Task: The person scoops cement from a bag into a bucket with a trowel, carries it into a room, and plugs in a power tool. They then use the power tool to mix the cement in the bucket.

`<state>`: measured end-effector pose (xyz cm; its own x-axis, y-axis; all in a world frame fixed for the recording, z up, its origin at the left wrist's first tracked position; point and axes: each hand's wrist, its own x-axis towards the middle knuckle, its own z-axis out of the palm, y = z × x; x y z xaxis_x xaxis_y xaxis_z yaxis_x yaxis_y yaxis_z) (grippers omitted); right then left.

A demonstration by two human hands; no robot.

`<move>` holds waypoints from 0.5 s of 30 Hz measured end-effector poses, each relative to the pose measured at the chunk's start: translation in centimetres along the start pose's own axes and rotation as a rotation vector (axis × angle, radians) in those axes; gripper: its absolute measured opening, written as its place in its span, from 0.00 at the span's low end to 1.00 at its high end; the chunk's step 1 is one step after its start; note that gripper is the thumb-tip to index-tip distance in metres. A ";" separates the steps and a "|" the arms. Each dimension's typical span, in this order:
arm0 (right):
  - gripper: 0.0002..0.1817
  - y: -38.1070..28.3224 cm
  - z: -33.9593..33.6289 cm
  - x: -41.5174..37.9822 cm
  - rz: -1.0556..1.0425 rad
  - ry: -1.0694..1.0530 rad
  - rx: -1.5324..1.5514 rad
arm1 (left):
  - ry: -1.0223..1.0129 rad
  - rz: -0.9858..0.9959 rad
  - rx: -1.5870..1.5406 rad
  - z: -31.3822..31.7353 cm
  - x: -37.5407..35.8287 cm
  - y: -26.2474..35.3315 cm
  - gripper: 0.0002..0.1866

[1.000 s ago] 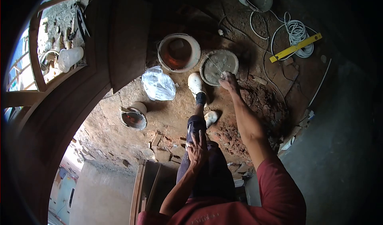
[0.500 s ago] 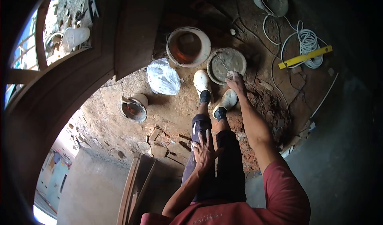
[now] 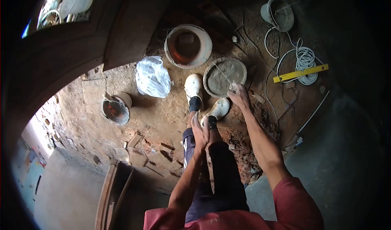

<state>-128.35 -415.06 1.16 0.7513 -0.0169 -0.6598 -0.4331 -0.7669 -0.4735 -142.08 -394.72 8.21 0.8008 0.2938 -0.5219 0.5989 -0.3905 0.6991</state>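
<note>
A: State the position of the mortar pan (image 3: 225,76).

B: The mortar pan sits on the dirt floor (image 3: 163,111), upper centre of the frame, round and filled with grey mix. A thin handle (image 3: 223,75) runs across the mix to its lower right rim.

A: Right hand?

B: The right hand (image 3: 239,95) rests at the pan's lower right rim, fingers (image 3: 233,88) clenched on the near end of that handle. The arm extends straight down from the lower right of the frame.

A: Left hand?

B: The left hand (image 3: 200,133) lies flat at the knee of the dark trousers (image 3: 211,177), centre of the frame, fingers spread and released, holding nothing.

A: Adjacent items?

B: Two pale shoes (image 3: 193,86) stand just beside the pan on its left and lower side. A larger bucket (image 3: 187,45) with reddish contents sits near the pan, upper left of it. A clear plastic bag (image 3: 152,77) lies left of the shoes. A small tipped container (image 3: 115,109) lies further left.

A: Outer zone?

B: A yellow spirit level (image 3: 300,73) lies at upper right across a white cable coil (image 3: 304,60). A grey bucket (image 3: 277,14) stands above it. Broken brick pieces (image 3: 142,152) lie at lower left centre.
</note>
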 end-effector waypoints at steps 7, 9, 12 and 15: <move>0.14 -4.0 -3.5 -4.8 -0.101 -0.084 0.002 | -0.177 -0.779 -0.824 6.3 5.7 -8.3 0.43; 0.13 -5.2 -4.0 -6.3 -0.201 -0.029 -0.011 | -0.162 -0.893 -0.844 5.7 5.9 -5.4 0.54; 0.13 -6.6 -4.8 -7.1 -0.304 -0.086 -0.079 | -0.189 -0.878 -1.001 5.7 5.3 -4.4 0.57; 0.14 -8.8 -5.5 -7.5 -0.278 -0.152 -0.126 | -0.206 -0.902 -1.094 5.9 4.8 -4.5 0.60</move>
<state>-127.44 -411.70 13.50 0.7449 0.2922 -0.5998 -0.1507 -0.8021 -0.5779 -140.93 -396.65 -0.30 0.1967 -0.0911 -0.9762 0.6671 0.7421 0.0652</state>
